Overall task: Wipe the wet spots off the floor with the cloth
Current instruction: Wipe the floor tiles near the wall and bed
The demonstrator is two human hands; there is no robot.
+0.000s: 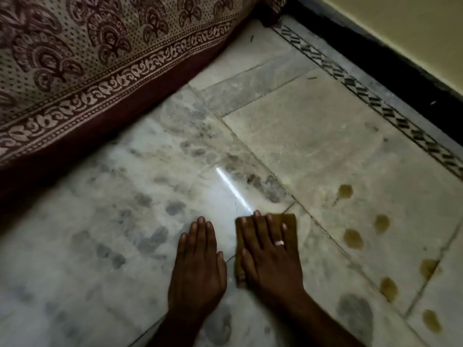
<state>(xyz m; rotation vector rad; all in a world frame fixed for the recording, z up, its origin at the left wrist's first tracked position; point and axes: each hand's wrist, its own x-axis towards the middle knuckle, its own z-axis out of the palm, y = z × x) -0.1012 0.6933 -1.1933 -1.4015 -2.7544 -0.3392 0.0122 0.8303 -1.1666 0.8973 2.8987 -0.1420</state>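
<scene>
Seven or so brownish wet spots lie in a loose trail on the pale floor, to the right of the cloth and running from far to near. Cloth: folded, yellowish, flat under the right hand, fingers spread and pressing down. Left hand: bare, flat on marble just beside it, fingers together, holding nothing. Right hand nearer the spots; the coming sweep is likely rightward.

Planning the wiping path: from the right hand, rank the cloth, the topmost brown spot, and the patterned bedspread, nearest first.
1. cloth, under the right hand.
2. topmost brown spot, up and to the right.
3. patterned bedspread, far upper left.
</scene>
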